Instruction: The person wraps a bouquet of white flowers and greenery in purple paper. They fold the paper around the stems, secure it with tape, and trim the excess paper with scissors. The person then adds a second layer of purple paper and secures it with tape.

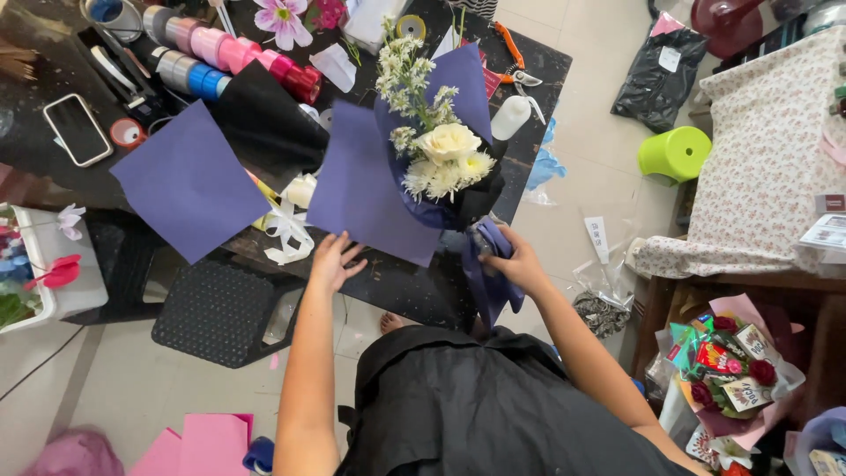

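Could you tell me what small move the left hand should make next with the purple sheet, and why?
Probably fold the purple sheet up against the bouquet: the left hand touches its lower edge, and the right hand grips the stems.

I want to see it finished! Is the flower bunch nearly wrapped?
Partly. The bouquet already sits in dark blue paper. The right hand grips its stem end while the left hand touches the wrapping sheet. Another blue sheet and the white ribbon lie unused.

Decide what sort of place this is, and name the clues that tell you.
Probably a florist's workbench or home bouquet workshop. Clues: the bouquet held in purple wrapping paper, the rolls of ribbon on the dark table, and a finished bouquet nearby.
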